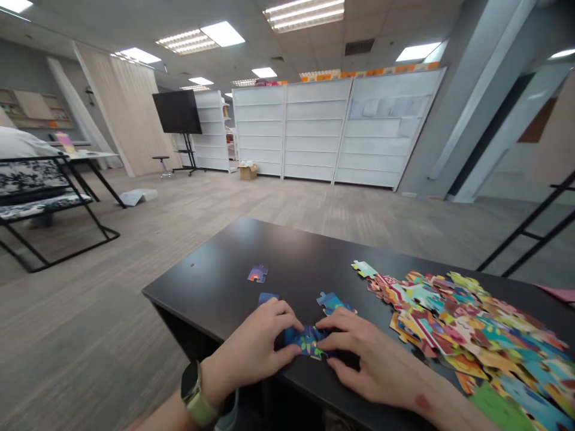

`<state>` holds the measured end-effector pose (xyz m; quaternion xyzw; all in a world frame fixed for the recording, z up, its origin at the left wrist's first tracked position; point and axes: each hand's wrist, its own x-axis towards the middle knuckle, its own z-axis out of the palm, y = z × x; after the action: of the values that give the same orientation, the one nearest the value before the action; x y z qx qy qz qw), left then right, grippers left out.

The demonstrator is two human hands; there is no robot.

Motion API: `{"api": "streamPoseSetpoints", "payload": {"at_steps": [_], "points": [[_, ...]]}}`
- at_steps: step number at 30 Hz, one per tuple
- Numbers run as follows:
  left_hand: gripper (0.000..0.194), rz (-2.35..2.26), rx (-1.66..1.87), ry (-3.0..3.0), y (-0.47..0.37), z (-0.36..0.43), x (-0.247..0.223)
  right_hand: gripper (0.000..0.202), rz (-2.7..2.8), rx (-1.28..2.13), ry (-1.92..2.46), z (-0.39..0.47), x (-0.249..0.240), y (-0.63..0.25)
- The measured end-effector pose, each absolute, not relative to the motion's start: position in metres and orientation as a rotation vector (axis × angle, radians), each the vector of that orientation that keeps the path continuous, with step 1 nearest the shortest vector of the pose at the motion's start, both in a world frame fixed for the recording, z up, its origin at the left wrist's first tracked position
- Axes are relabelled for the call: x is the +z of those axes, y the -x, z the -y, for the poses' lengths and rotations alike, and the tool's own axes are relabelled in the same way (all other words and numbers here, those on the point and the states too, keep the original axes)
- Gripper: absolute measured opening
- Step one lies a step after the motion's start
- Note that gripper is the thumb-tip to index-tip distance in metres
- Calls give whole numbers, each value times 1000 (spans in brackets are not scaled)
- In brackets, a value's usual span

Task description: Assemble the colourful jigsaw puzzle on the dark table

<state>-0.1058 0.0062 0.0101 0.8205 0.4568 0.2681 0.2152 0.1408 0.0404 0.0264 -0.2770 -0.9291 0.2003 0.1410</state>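
Note:
Between my two hands, near the front edge of the black table (211, 278), lie dark blue jigsaw puzzle pieces (309, 342) with green and yellow marks. My left hand (260, 338) grips their left side between thumb and fingers. From the right, the fingers of my right hand (359, 350) press on the other side; whether the pieces are joined is too small to tell. A blue piece (268, 297) shows behind my left hand, partly hidden. Beyond my right hand are more blue pieces (331, 302). A purple piece with an orange arch (257, 274) lies farther back.
A large heap of colourful puzzle pieces (462, 323) covers the table's right side. Off to the left, a person in a white top (27, 142) sits on a black-framed chair (40, 206). White shelves (318, 131), a screen on a stand (177, 112) and a cardboard box (248, 172) stand behind.

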Motion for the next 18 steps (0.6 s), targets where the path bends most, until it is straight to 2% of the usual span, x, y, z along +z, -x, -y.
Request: {"api": "streamPoseSetpoints", "payload": {"at_steps": [8,13,18], "points": [[25,-1234,699,-2291,106,-2,13,32,2564,668,777,-42,26,-142],[29,-1247,740,-2294,110,-2,13,29,2567,656,822,-45,23,-144],[24,-1269,695,-2327,109,-2,13,21,2624,639,838,-46,20,-146]]}}
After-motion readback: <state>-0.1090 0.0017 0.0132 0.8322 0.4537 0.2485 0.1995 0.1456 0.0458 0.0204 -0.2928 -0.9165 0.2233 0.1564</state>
